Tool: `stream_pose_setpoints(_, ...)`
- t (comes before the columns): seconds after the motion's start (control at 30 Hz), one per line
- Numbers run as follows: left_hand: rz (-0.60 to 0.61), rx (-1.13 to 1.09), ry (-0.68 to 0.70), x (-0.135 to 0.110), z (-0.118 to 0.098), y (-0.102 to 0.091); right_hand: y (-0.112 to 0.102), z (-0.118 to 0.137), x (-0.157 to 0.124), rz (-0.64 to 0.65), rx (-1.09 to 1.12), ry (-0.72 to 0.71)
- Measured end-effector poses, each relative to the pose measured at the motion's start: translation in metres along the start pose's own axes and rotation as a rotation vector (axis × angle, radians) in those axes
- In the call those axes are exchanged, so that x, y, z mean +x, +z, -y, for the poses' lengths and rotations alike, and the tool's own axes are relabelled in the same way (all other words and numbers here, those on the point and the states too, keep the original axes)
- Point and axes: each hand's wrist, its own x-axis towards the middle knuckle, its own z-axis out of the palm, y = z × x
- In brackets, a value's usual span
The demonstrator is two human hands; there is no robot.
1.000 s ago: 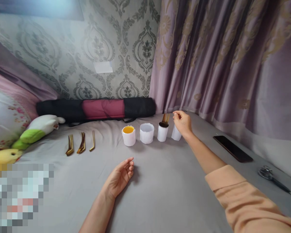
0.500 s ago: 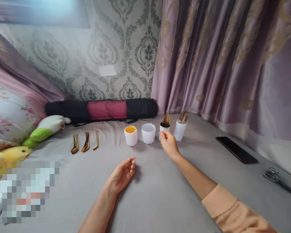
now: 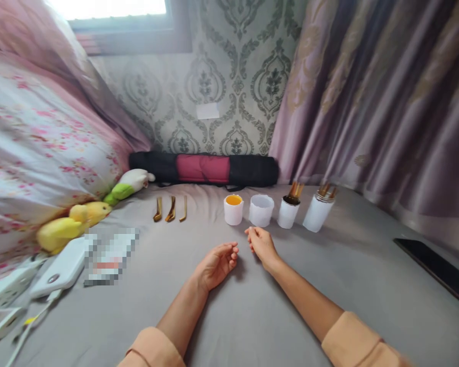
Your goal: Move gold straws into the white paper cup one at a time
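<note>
My right hand (image 3: pixel 263 248) hovers just in front of a translucent white cup (image 3: pixel 261 211), its fingers curled in and thumb near the index finger. Whatever it may hold is too small or hidden. To its left, my left hand (image 3: pixel 219 265) rests low over the sheet, loosely half-curled, palm partly showing, with nothing seen in it. A white-wrapped cup with orange inside (image 3: pixel 233 211) stands beside the translucent one. Further right are a white cup with a dark inside and thin brown sticks (image 3: pixel 288 214), and a taller white jar (image 3: pixel 316 213) with similar sticks.
Three groups of bent golden-brown sticks (image 3: pixel 171 210) lie on the grey sheet (image 3: pixel 168 316). A black-and-red bag (image 3: pixel 202 168) lies along the wall. Plush toys (image 3: pixel 74 227), a white power bank (image 3: pixel 61 270) and cable sit left. A black phone (image 3: pixel 436 270) lies right.
My right hand has drawn back and left from the stick-filled cup to the front of the translucent cup, close to my left hand. The view has turned left, so everything sits further right.
</note>
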Motion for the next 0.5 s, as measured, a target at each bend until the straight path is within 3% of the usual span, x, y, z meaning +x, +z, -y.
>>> stream_pose_setpoints(0.23, -0.025, 0.017, 0.020, 0.001, 0.000, 0.001, 0.001, -0.021, 0.006, -0.006, -0.165, -0.183)
stream_pose_setpoints(0.5, -0.051, 0.077, -0.008, 0.003, -0.002, 0.002, -0.001, -0.021, 0.001, 0.039, -0.191, -0.208)
